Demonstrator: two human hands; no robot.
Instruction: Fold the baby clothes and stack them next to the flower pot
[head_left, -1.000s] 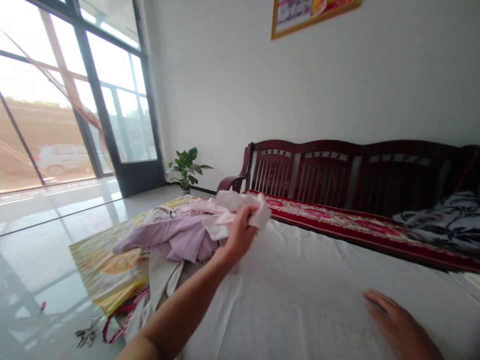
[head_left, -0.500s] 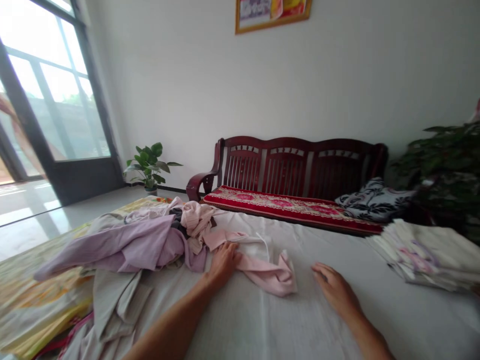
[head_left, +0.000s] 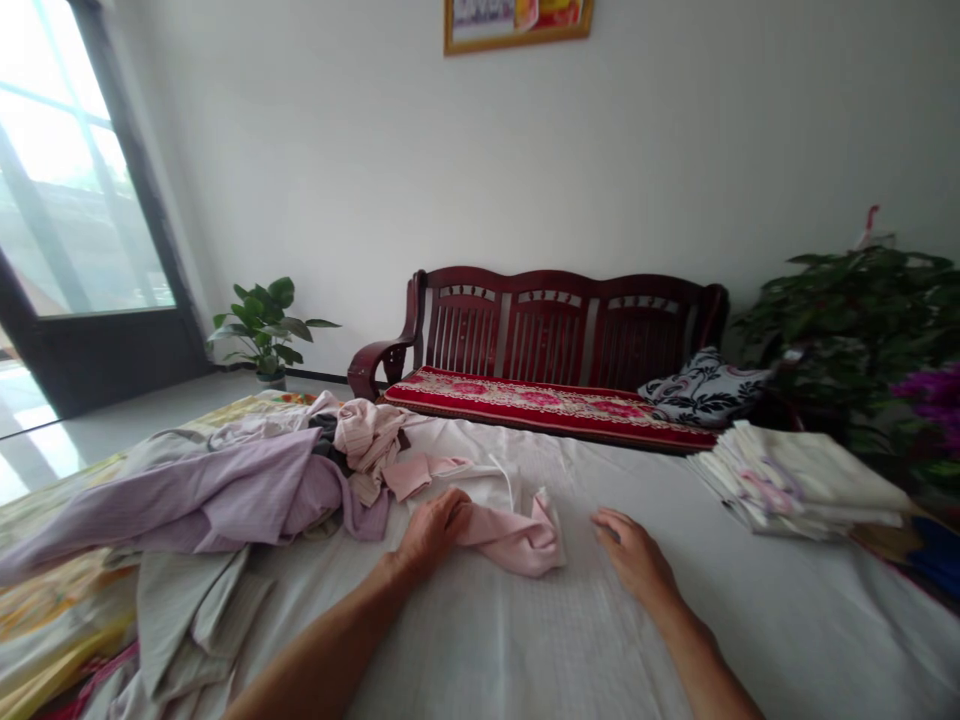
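left grip (head_left: 433, 532) half-curled against pink garment (head_left: 514, 540); right grip (head_left: 636, 560) slack

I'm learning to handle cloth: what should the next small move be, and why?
Probably move the right hand across to the pink and white garment: the left hand touches it, it lies crumpled, and the right is open and apart from it.

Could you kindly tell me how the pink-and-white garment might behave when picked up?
The pink-and-white garment would probably hang floppy, as it lies in soft, crumpled folds. It seems light, its cloth looking thin.
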